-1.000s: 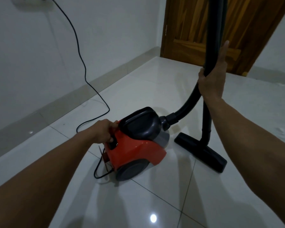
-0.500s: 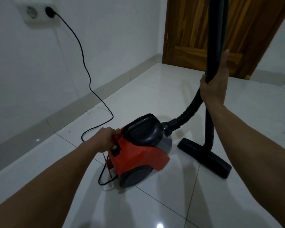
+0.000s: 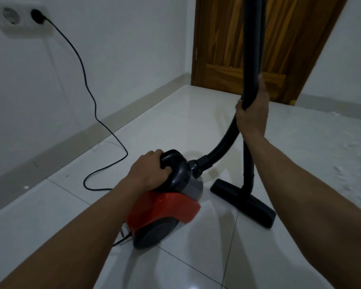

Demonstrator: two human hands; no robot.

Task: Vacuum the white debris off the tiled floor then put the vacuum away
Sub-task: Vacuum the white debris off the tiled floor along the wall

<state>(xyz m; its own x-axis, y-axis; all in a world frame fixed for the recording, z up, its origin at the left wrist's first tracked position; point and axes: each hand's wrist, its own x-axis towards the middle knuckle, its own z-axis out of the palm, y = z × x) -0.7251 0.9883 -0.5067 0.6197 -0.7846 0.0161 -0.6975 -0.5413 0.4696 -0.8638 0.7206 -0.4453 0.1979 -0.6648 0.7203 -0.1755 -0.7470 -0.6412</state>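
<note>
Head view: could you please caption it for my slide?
Left hand grips the handle of the red vacuum; right hand holds its wand.

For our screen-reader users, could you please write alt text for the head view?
A person's left hand grips the handle of a red canister vacuum while the right hand holds its upright black wand; its cord is plugged into a wall socket.

glossy tiled floor [image 3: 196,122], wooden door [image 3: 223,49], plastic vacuum [image 3: 165,207].
</note>
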